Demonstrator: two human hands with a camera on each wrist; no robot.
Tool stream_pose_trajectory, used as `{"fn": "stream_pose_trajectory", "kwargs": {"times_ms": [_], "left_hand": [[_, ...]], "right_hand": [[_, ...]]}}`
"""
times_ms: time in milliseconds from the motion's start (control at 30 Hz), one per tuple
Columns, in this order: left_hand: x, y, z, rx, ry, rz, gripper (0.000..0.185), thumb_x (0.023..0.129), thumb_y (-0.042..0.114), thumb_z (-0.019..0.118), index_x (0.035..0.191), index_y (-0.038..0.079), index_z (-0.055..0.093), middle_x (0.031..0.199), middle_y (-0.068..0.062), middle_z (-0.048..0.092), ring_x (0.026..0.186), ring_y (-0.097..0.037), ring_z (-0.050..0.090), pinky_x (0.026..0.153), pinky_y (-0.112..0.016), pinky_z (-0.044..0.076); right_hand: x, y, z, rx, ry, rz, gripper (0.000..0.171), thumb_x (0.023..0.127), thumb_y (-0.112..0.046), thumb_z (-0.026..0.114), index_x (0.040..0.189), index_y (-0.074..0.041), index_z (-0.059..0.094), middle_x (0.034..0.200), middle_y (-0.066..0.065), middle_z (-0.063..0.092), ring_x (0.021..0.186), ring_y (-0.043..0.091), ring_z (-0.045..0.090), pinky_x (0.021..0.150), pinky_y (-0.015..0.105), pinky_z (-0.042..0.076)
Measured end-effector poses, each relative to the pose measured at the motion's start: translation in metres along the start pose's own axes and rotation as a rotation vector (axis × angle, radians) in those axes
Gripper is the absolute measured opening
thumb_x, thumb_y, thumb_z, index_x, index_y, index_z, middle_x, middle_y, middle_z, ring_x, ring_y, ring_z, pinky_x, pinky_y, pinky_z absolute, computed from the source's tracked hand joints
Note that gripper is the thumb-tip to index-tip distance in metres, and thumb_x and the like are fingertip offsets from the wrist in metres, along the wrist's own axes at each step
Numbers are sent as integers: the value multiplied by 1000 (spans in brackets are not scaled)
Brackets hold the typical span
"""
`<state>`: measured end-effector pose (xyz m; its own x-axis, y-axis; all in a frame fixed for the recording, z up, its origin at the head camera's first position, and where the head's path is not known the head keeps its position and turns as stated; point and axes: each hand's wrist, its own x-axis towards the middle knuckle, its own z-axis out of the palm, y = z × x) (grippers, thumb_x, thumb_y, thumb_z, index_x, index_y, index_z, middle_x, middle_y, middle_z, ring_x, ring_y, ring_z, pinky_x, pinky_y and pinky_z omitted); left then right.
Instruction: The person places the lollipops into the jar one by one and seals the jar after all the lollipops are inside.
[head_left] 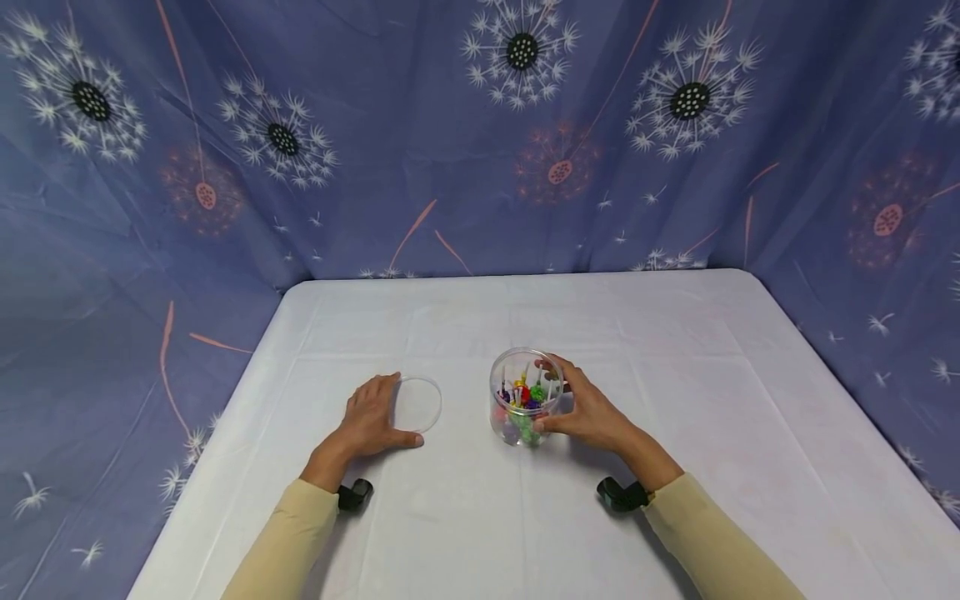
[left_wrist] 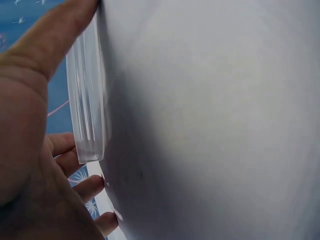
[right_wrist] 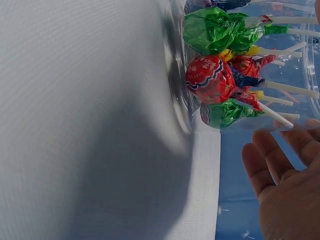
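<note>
My right hand [head_left: 592,414] grips the side of a clear round jar [head_left: 495,421], thumb at the near side and fingers round the far side. Inside stand several lollipops [right_wrist: 210,80] in red, green, yellow and dark blue wrappers, their white sticks pointing up. The jar stands uncovered on the table. To its left lies a clear round lid [left_wrist: 87,110], flat on the cloth, with my left hand [head_left: 369,418] round its left part. The thumb is at the lid's near edge and the index finger at its far edge, while other fingertips rest on the tabletop.
A white cloth covers the table [head_left: 480,517]. Blue curtains [head_left: 420,167] with dandelion prints hang behind it and along both sides. Each wrist wears a small black camera, such as the right camera [head_left: 622,495], low over the table.
</note>
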<state>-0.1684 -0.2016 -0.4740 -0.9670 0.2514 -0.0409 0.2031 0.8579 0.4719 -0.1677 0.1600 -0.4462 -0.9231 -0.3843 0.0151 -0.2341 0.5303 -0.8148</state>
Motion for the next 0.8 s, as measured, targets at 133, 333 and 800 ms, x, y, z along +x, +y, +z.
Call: {"fn": "stream_pose_trajectory", "kwargs": {"times_ms": [133, 333, 800], "left_hand": [[0, 1, 2, 10, 10, -10, 108, 65, 47, 82, 145, 0, 26, 143, -24, 34, 135, -46, 27, 108, -62, 22], [-1, 4, 0, -32, 27, -31, 107, 66, 45, 82, 147, 4, 25, 144, -21, 33, 136, -42, 27, 110, -60, 22], [-2, 57, -32, -76, 85, 138, 110, 65, 44, 83, 149, 9, 21, 145, -15, 33, 136, -36, 30, 111, -56, 22]], "right_hand": [[0, 1, 0, 6, 0, -18, 99, 71, -37, 81, 148, -32, 20, 143, 11, 37, 117, 33, 46, 98, 57, 40], [-1, 3, 1, 8, -2, -27, 99, 71, -40, 81, 148, -34, 20, 141, 9, 38, 116, 31, 47, 96, 55, 41], [-1, 3, 0, -3, 8, -35, 98, 72, -39, 80, 149, -32, 20, 143, 8, 38, 115, 30, 47, 96, 53, 41]]}}
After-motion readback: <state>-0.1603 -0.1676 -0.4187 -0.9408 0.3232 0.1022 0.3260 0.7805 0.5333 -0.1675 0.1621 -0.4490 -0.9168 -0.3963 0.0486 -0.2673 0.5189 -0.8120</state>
